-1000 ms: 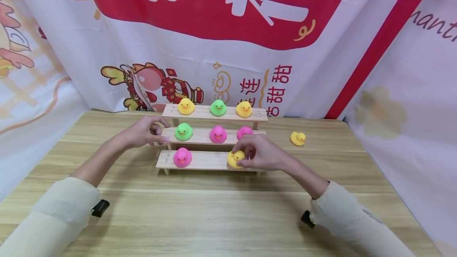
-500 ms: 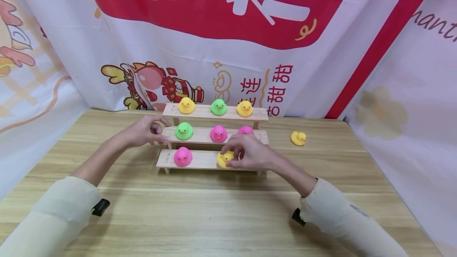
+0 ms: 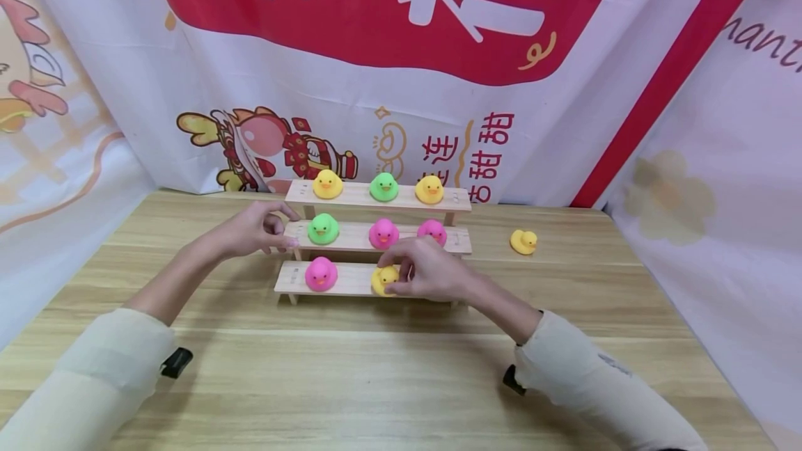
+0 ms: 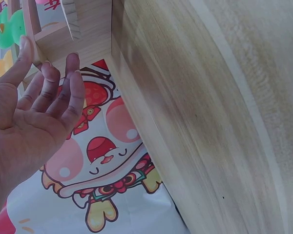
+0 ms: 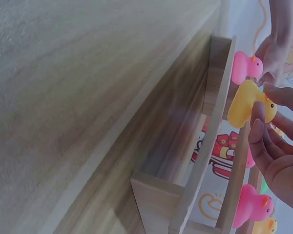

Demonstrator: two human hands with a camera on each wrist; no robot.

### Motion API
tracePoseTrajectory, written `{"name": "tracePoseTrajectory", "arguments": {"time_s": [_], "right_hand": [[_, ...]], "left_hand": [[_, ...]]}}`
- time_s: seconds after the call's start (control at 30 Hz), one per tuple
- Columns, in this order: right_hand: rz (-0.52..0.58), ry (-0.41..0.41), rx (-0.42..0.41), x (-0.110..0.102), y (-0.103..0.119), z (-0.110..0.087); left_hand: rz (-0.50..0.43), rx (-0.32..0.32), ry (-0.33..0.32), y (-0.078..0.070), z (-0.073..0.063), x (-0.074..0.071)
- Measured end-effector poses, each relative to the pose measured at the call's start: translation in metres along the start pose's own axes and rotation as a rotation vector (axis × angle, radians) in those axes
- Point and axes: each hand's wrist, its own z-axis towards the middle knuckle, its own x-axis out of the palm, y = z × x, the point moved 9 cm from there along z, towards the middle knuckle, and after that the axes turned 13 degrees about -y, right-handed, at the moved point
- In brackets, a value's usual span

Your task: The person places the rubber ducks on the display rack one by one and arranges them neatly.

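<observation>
In the head view, my right hand (image 3: 426,270) pinches a yellow rubber duck (image 5: 244,103) between thumb and fingers, at the middle of the bottom step. My left hand (image 3: 253,230) grips the left end of the middle step of a three-step wooden stand (image 3: 351,284), thumb at the front and a finger behind. A pink duck (image 3: 321,274) sits left on the bottom step. The middle step bears a green duck (image 3: 322,228) and two pink ducks, one of them a pink duck (image 3: 432,231) partly behind my right hand. On top are a yellow duck (image 3: 327,184), a green duck (image 3: 384,187) and another yellow duck (image 3: 429,189).
One more yellow duck (image 3: 523,242) lies on the wooden table (image 3: 351,381), right of the stand. A printed cloth (image 3: 376,89) hangs close behind the stand, and more cloth flanks the table on both sides.
My right hand has moved left along the bottom step with the yellow duck, from near its right end to the middle. My left hand has stayed at the stand's left end.
</observation>
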Motion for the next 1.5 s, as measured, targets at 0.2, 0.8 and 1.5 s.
{"name": "tracePoseTrajectory", "arguments": {"time_s": [0.2,0.8,1.5], "right_hand": [[-0.021,-0.036,0.003,0.0028,-0.0003,0.0012],[-0.079,-0.057,-0.013,0.0065,-0.0005,0.0013],[-0.085,-0.070,-0.034,0.0084,-0.0004,0.0014]], "left_hand": [[-0.003,0.002,0.000,-0.0007,0.0003,0.0000],[-0.013,0.006,0.000,-0.0007,-0.0003,-0.0008],[-0.007,0.002,0.003,0.0003,0.0000,-0.0008]]}}
